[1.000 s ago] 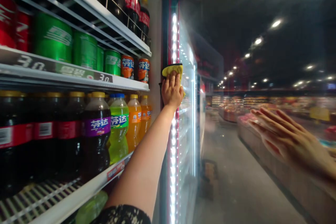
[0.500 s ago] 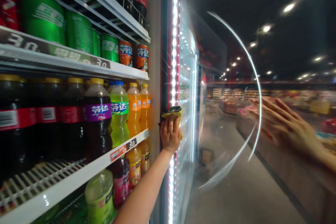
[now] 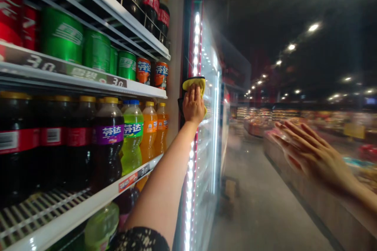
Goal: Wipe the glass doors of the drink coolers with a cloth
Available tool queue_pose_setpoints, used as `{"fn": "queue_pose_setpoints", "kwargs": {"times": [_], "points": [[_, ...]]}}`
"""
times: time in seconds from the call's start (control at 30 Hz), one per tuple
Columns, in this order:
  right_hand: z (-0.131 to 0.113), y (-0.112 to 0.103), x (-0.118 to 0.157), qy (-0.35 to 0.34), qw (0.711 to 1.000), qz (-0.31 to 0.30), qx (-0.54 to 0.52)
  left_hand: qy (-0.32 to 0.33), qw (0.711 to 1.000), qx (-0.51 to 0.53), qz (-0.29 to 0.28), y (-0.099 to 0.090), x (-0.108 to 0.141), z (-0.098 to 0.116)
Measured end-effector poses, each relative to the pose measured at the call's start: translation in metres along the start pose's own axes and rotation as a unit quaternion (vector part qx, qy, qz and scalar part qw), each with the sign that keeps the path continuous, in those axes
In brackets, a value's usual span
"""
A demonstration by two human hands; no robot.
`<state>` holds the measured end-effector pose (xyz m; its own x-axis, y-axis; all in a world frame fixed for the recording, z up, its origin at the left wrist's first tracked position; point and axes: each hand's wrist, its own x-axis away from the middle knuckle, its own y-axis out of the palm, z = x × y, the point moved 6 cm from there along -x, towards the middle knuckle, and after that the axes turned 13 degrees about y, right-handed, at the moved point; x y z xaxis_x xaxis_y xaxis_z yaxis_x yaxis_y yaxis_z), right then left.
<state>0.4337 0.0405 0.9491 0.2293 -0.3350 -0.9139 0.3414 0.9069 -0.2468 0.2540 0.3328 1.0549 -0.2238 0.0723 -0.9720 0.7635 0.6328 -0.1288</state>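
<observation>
My left hand (image 3: 194, 106) presses a yellow cloth with a dark edge (image 3: 196, 82) against the lit LED strip (image 3: 191, 180) along the cooler's side frame. Its fingers lie over the cloth, and part of the cloth is hidden beneath them. My left arm reaches up past the drink shelves. On the right, my right hand (image 3: 312, 149) is raised with its fingers stretched out and nothing in it. It is slightly blurred, and I cannot tell whether it touches the glass.
Shelves at left carry green cans (image 3: 62, 35), orange cans (image 3: 161, 74), dark cola bottles (image 3: 81, 141), a purple-label bottle (image 3: 108, 137) and orange drink bottles (image 3: 149, 129). A white shelf edge (image 3: 73, 208) runs beside my left arm. Beyond lie a store aisle (image 3: 259, 204) and display counters (image 3: 290, 176).
My left hand has moved up along the LED strip with the cloth, and more of that arm shows. My right hand sits slightly lower in view. The bright curved streaks on the right are gone.
</observation>
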Motion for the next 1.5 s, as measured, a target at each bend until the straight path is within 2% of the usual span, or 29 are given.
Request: {"fn": "queue_pose_setpoints", "kwargs": {"times": [0.07,0.23,0.3,0.37,0.47,0.53,0.57,0.63,0.7,0.77,0.83,0.9,0.97,1.0,1.07,1.1,1.2,1.27,1.33,1.4,1.43,1.5], "points": [[-0.003,0.001,0.0,-0.04,0.999,-0.003,0.015,0.003,1.0,0.023,0.014,0.002,0.016,0.013],[-0.005,0.0,0.0,-0.06,0.998,0.006,0.032,0.075,0.992,0.097,0.009,0.003,0.127,0.056],[-0.006,-0.001,0.0,-0.062,0.997,0.009,0.034,0.088,0.99,0.113,-0.008,0.005,0.147,0.061],[-0.006,-0.002,-0.001,-0.061,0.997,0.008,0.041,0.081,0.99,0.119,-0.012,0.008,0.135,0.059],[-0.007,-0.002,-0.002,-0.061,0.997,0.001,0.056,-0.001,0.993,0.109,0.035,0.01,0.085,0.053],[-0.007,-0.002,-0.002,-0.062,0.997,-0.001,0.054,-0.055,0.991,0.104,0.068,0.009,0.063,0.058],[-0.008,-0.003,-0.002,-0.061,0.997,-0.001,0.051,-0.056,0.99,0.104,0.076,0.008,0.062,0.066],[-0.008,-0.003,-0.002,-0.056,0.997,-0.002,0.045,0.01,0.991,0.117,0.068,0.003,0.077,0.085],[-0.008,-0.003,-0.002,-0.05,0.998,-0.005,0.041,0.116,0.983,0.138,0.039,-0.002,0.108,0.101],[-0.007,-0.002,-0.002,-0.048,0.998,-0.01,0.04,0.167,0.974,0.15,0.002,-0.003,0.132,0.1],[-0.007,0.0,-0.002,-0.048,0.998,-0.017,0.043,0.096,0.985,0.145,-0.002,0.0,0.128,0.083],[-0.005,0.001,-0.002,-0.046,0.998,-0.018,0.042,-0.034,0.989,0.142,0.034,0.003,0.1,0.066],[-0.003,0.003,-0.002,-0.044,0.998,-0.017,0.033,-0.134,0.977,0.144,0.084,0.006,0.066,0.066],[-0.003,0.003,-0.002,-0.043,0.999,-0.016,0.028,-0.155,0.972,0.146,0.102,0.006,0.053,0.074],[-0.002,0.004,-0.002,-0.044,0.999,-0.015,0.023,-0.124,0.973,0.158,0.114,0.005,0.043,0.1],[-0.002,0.004,-0.002,-0.044,0.999,-0.015,0.022,-0.083,0.977,0.164,0.108,0.003,0.049,0.114],[-0.003,0.003,-0.002,-0.044,0.999,-0.013,0.022,0.061,0.982,0.166,0.062,-0.002,0.092,0.142],[-0.003,0.002,-0.003,-0.04,0.999,-0.011,0.021,0.114,0.98,0.159,0.029,-0.003,0.116,0.139],[-0.002,0.003,-0.003,-0.037,0.999,-0.009,0.016,0.069,0.984,0.16,0.023,-0.001,0.113,0.12],[0.0,0.003,-0.004,-0.039,0.999,-0.003,-0.003,-0.048,0.984,0.163,0.05,0.001,0.087,0.098],[0.001,0.002,-0.005,-0.042,0.999,0.001,-0.018,-0.09,0.981,0.155,0.067,0.002,0.07,0.094],[0.003,-0.003,-0.005,-0.049,0.998,0.009,-0.046,-0.128,0.976,0.153,0.083,0.003,0.041,0.104]]}}
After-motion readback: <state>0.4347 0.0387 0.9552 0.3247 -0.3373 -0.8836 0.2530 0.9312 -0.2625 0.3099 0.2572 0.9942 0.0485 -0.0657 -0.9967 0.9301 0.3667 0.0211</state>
